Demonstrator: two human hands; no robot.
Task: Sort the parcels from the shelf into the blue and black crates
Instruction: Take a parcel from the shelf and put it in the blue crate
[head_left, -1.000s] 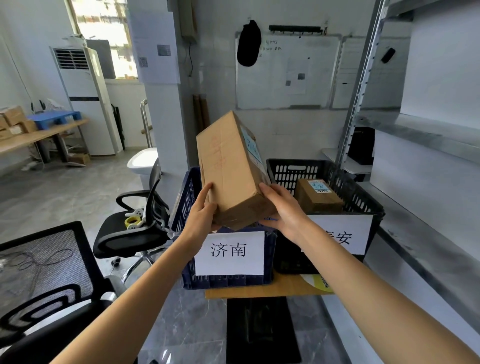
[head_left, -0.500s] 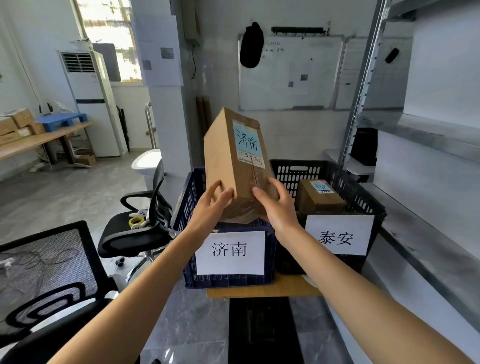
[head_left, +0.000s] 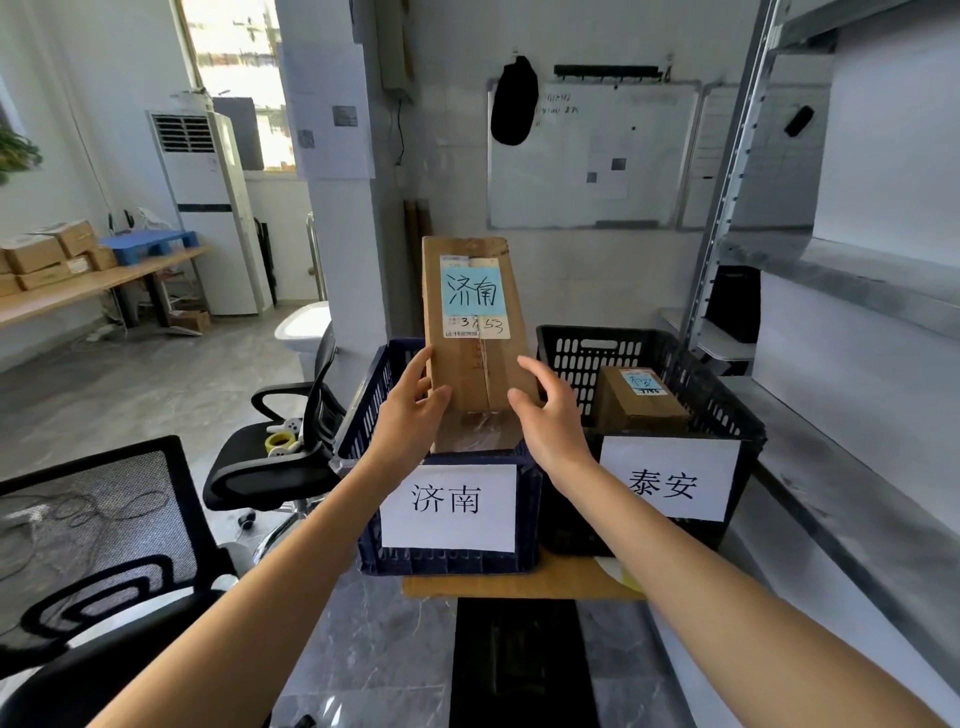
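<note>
A tall brown cardboard parcel (head_left: 470, 358) with a light blue handwritten label stands upright, label facing me, its lower end dipping into the blue crate (head_left: 363, 395). My left hand (head_left: 410, 415) grips its lower left edge, thumb on the front. My right hand (head_left: 550, 421) holds the lower right edge, fingers loosely spread. Beside the blue crate on the right stands the black crate (head_left: 727, 410), which holds one small brown parcel (head_left: 639, 400). A white paper sign hangs on the front of each crate.
Both crates sit on a wooden board (head_left: 519, 584) over a dark stand. A grey metal shelf (head_left: 857, 467) runs along the right. Two black office chairs (head_left: 275, 457) (head_left: 93, 519) stand at left. Boxes lie on a far left table (head_left: 47, 260).
The parcel has turned from tilted to upright, so its label now faces me, and it has come down toward the blue crate. Both hands slid lower on its sides.
</note>
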